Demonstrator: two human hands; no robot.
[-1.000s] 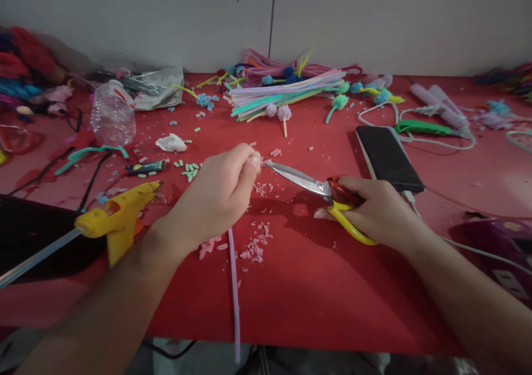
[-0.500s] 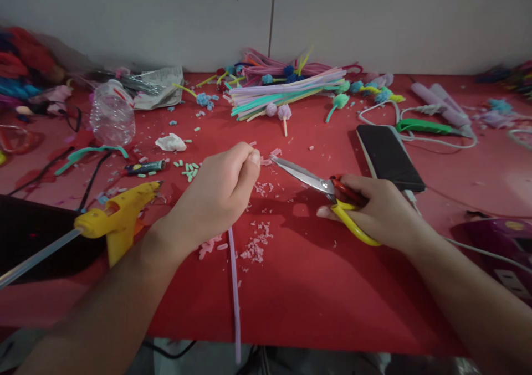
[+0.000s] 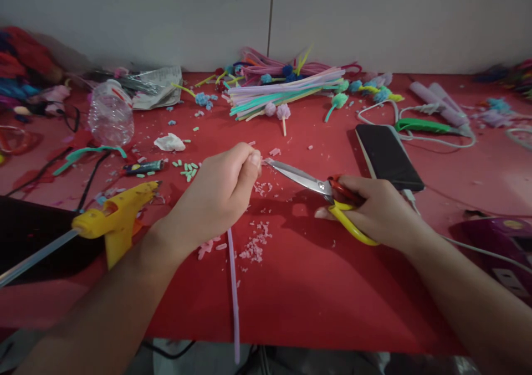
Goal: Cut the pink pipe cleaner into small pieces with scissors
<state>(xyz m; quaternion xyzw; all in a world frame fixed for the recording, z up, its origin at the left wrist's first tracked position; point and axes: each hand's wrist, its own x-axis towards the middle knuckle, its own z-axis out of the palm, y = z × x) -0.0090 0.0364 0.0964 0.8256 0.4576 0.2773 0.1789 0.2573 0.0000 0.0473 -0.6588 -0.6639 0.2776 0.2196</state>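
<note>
A lilac pipe cleaner [image 3: 233, 286] hangs from my left hand [image 3: 226, 189], which is closed on it, thumb pressed against the fingers. Its lower end reaches past the table's front edge; the part inside the fist is hidden. My right hand [image 3: 374, 211] grips scissors [image 3: 297, 176] by their red and yellow handles. The blades look nearly together, their tips right beside my left thumb; whether they touch the pipe cleaner I cannot tell. Short pink pieces [image 3: 274, 152] lie near the tips, and pink clippings [image 3: 255, 245] are scattered below the left hand.
A bundle of pipe cleaners [image 3: 286, 92] lies at the back. On the left are a yellow glue gun [image 3: 118, 217], a clear plastic bottle [image 3: 111, 114] and small green pieces [image 3: 189, 171]. To the right lie a phone [image 3: 388, 156] with a cable and a green-handled tool [image 3: 424, 124].
The scissors' tips have shifted slightly left, closer to my left thumb. My left hand holds the pipe cleaner in nearly the same place. The view has moved very slightly.
</note>
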